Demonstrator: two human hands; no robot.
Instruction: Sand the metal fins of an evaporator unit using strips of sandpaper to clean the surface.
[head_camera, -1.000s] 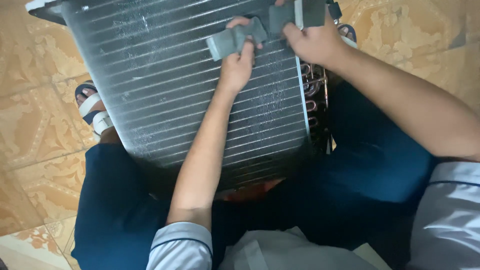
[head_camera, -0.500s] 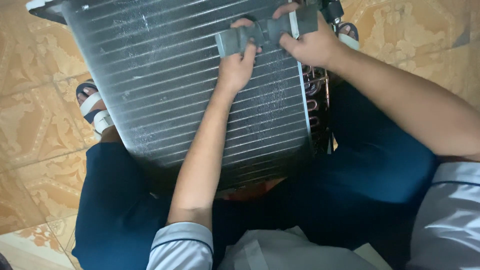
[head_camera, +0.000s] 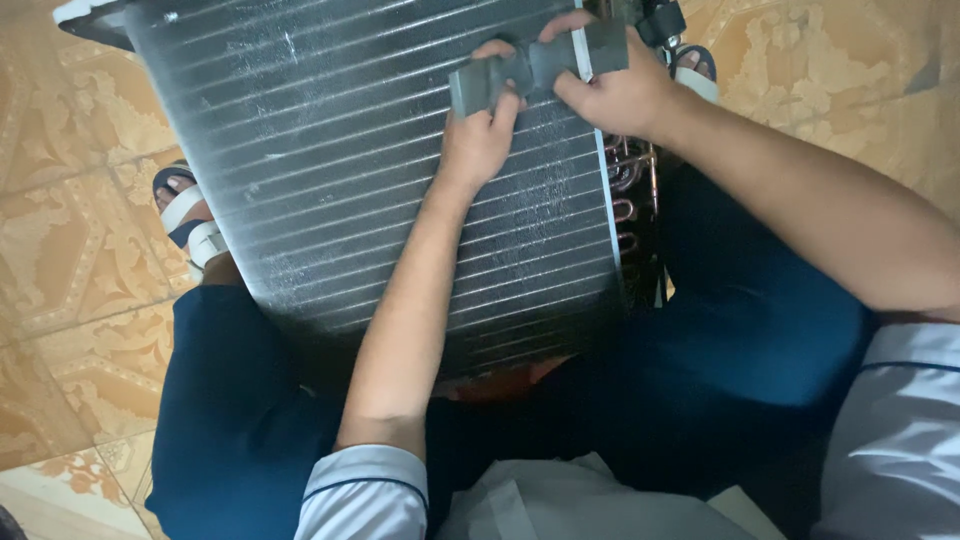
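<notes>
gripping a grey ribbed tool (head_camera: 535, 68) with both hands, flat against the face of a finned coil unit (head_camera: 340, 170). left hand (head_camera: 478, 140) closing on the tool's left end, fingers (head_camera: 503, 100) curling up over its lower edge, thumb side hidden behind the tool. right hand (head_camera: 620, 95) closing on the tool's right end, thumb (head_camera: 580, 92) pressing below the tool, fingertips wrapping over the top edge. lying between the two sets of fingers, the tool's middle section showing a slight bend or notch; whether one piece or two, cannot tell. touching the fins directly beneath the fingers, near the unit's upper right corner.

resting under both hands and across the lap, the finned coil unit, tilting away from the body, horizontal tubes running left of the fingers toward a white end plate (head_camera: 75, 12). showing scuffed, lighter patches in the fins just below the fingers. showing copper tube bends (head_camera: 630, 180) just right of the right wrist, along the unit's side edge.

sitting well left of the fingers, a foot in a blue and white sandal (head_camera: 190, 215) on patterned orange floor tiles (head_camera: 60, 260). sitting just beyond the right hand's fingertips, a second sandalled foot (head_camera: 695, 70). covering the legs below the unit, dark blue trousers (head_camera: 760, 330); covering the upper arms, grey short sleeves (head_camera: 365, 490).
</notes>
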